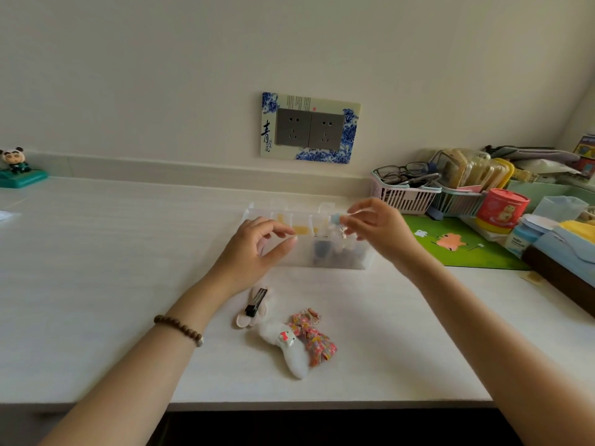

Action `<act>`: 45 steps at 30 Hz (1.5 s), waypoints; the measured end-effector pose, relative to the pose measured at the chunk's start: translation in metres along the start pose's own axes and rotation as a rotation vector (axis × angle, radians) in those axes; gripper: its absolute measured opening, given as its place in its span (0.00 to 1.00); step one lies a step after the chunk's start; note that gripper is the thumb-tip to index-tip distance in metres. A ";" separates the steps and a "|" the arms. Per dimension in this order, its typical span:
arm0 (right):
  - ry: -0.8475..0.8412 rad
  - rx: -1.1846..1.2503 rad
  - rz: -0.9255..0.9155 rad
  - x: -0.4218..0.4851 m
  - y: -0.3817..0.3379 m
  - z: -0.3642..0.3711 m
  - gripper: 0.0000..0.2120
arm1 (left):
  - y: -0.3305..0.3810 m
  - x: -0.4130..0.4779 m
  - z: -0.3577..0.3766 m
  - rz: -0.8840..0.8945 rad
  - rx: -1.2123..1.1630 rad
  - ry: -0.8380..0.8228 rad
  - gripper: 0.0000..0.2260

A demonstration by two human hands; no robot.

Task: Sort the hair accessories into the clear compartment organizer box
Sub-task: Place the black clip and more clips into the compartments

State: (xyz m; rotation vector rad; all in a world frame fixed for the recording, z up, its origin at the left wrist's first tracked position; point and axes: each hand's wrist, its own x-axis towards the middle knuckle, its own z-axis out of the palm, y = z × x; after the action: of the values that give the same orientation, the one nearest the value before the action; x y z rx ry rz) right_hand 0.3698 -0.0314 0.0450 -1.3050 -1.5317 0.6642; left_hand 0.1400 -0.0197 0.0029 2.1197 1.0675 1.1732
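The clear compartment organizer box (335, 262) stands on the white table, with yellow and dark pieces in its cells. My right hand (376, 230) hovers over the box's right side and pinches a small pale blue hair accessory (335, 218) between thumb and fingers. My left hand (257, 249) is at the box's left end, fingers curled, thumb and forefinger nearly touching; whether it holds anything I cannot tell. In front of the box lie a pale pink clip with a black clasp (252, 307), a white fluffy bow clip (289, 347) and a floral bow (314, 334).
A pink basket (402, 194) with glasses, a teal basket (457, 201), a red tin (500, 209) and boxes crowd the right back. A green mat (457, 243) lies right of the box. A panda figure (17, 170) stands far left. The table's front edge (289, 405) is near.
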 end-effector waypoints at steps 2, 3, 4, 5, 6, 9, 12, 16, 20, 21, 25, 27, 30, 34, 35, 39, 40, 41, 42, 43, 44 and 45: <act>0.075 -0.054 -0.028 0.015 0.007 -0.015 0.10 | -0.003 0.003 0.006 0.043 0.092 0.017 0.18; 0.098 -0.077 -0.043 0.022 0.010 -0.020 0.10 | -0.004 0.003 0.009 0.071 0.148 0.011 0.20; 0.106 -0.110 -0.059 0.028 0.013 -0.024 0.10 | -0.006 0.004 0.011 0.095 0.193 0.007 0.20; 0.094 -0.159 -0.073 0.033 0.016 -0.027 0.10 | -0.007 0.004 0.012 0.113 0.220 0.010 0.20; 0.061 -0.221 -0.088 0.037 0.017 -0.028 0.10 | -0.008 0.004 0.014 0.124 0.231 0.021 0.20; -0.093 -0.393 -0.125 0.043 0.021 -0.023 0.08 | -0.010 0.003 0.015 0.146 0.246 0.057 0.21; -0.174 -0.518 -0.139 0.047 0.025 -0.019 0.09 | -0.012 0.002 0.015 0.149 0.250 0.066 0.21; -0.204 -0.565 -0.138 0.049 0.027 -0.026 0.10 | -0.011 0.002 0.016 0.142 0.249 0.063 0.21; -0.176 -0.401 -0.149 0.044 0.024 -0.026 0.08 | -0.013 0.004 0.015 0.147 0.290 0.089 0.20; -0.147 -0.361 -0.170 0.043 0.022 -0.025 0.09 | -0.014 0.004 0.014 0.150 0.313 0.102 0.20; -0.009 -0.227 -0.229 0.049 0.008 -0.019 0.10 | -0.021 0.006 0.010 0.124 0.376 0.123 0.23; -0.040 -0.220 -0.231 0.052 0.003 -0.011 0.08 | -0.026 0.007 0.009 0.109 0.389 0.113 0.24; -0.165 -0.397 -0.219 0.058 0.007 0.005 0.05 | -0.028 0.006 0.007 0.101 0.387 0.119 0.24; -0.227 -0.524 -0.188 0.063 0.012 0.018 0.06 | -0.027 0.005 0.006 0.094 0.391 0.118 0.25; -0.204 -0.502 -0.181 0.065 0.010 0.019 0.06 | -0.028 0.004 0.006 0.087 0.389 0.119 0.25; -0.063 -0.330 -0.204 0.070 -0.002 0.026 0.07 | -0.028 0.004 0.005 0.048 0.371 0.119 0.28; -0.057 -0.288 -0.204 0.070 -0.005 0.030 0.08 | -0.028 0.005 0.005 0.040 0.367 0.113 0.29; -0.068 -0.270 -0.197 0.070 -0.006 0.035 0.08 | -0.028 0.004 0.005 0.031 0.362 0.107 0.29; -0.098 -0.289 -0.191 0.069 -0.006 0.039 0.08 | -0.028 0.004 0.004 0.025 0.355 0.102 0.30; -0.141 -0.353 -0.195 0.069 -0.004 0.044 0.08 | -0.028 0.003 0.004 0.016 0.348 0.095 0.30; -0.189 -0.447 -0.209 0.068 -0.001 0.048 0.08 | -0.029 0.002 0.003 0.010 0.338 0.082 0.30; -0.227 -0.533 -0.223 0.066 0.002 0.051 0.09 | -0.030 0.000 0.002 0.000 0.329 0.069 0.29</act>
State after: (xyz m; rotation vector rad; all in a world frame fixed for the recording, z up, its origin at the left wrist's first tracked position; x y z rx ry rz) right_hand 0.3283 0.0407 0.0459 -1.4447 -2.1009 0.2710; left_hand 0.1299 -0.0022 -0.0195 2.3369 1.3711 1.1412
